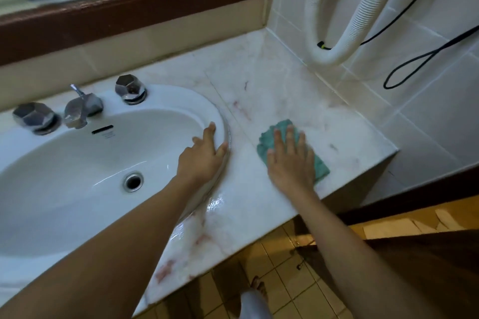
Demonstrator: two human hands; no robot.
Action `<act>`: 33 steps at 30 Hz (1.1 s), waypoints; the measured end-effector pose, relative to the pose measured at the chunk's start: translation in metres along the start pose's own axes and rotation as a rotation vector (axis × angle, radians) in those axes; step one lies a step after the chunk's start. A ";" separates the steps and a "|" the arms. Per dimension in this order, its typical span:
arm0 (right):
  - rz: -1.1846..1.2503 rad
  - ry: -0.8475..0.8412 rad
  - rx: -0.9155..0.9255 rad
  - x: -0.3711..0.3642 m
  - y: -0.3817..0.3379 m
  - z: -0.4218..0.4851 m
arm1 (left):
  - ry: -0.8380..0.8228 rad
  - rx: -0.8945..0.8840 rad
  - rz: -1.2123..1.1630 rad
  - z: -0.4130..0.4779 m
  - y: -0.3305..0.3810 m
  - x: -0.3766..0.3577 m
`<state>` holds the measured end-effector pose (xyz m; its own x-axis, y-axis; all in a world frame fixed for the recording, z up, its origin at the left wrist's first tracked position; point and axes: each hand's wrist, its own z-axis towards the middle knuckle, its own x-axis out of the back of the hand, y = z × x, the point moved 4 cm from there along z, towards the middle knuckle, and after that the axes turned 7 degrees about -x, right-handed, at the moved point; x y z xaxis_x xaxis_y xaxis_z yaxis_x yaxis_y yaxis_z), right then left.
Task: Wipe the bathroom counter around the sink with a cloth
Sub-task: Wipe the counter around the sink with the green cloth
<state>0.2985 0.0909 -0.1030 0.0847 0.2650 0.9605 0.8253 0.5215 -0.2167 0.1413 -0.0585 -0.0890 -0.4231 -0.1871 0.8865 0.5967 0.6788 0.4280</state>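
Note:
A white marble counter with pink veins runs to the right of a white oval sink. A green cloth lies flat on the counter near its front right corner. My right hand presses on the cloth with straight, spread fingers. My left hand rests flat on the sink's right rim, fingers straight. The counter looks wet and shiny between the sink and the front edge.
A metal faucet and two faceted knobs stand behind the basin. A white ribbed hose and a black cable hang on the tiled wall at right. A brown-framed mirror runs behind. Tiled floor lies below.

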 end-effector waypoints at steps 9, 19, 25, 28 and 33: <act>-0.092 -0.091 0.417 -0.026 -0.022 -0.173 | 0.124 0.041 0.050 -0.114 -0.028 0.013; 0.019 -0.002 0.046 -0.045 -0.100 -0.181 | 0.405 0.018 0.045 -0.291 -0.146 0.030; 0.034 -0.091 0.388 -0.093 -0.197 -0.333 | 0.591 0.393 -0.039 -0.368 -0.215 0.034; -0.078 -0.145 0.706 -0.098 -0.180 -0.329 | 0.633 0.523 -0.038 -0.382 -0.252 0.051; -0.208 -0.093 0.597 -0.073 -0.108 -0.256 | 0.662 0.597 0.053 -0.382 -0.304 0.077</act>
<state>0.3463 -0.1919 -0.1049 -0.1143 0.1648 0.9797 0.3633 0.9248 -0.1132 0.1881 -0.5507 -0.0832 0.1856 -0.3909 0.9015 0.0716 0.9204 0.3843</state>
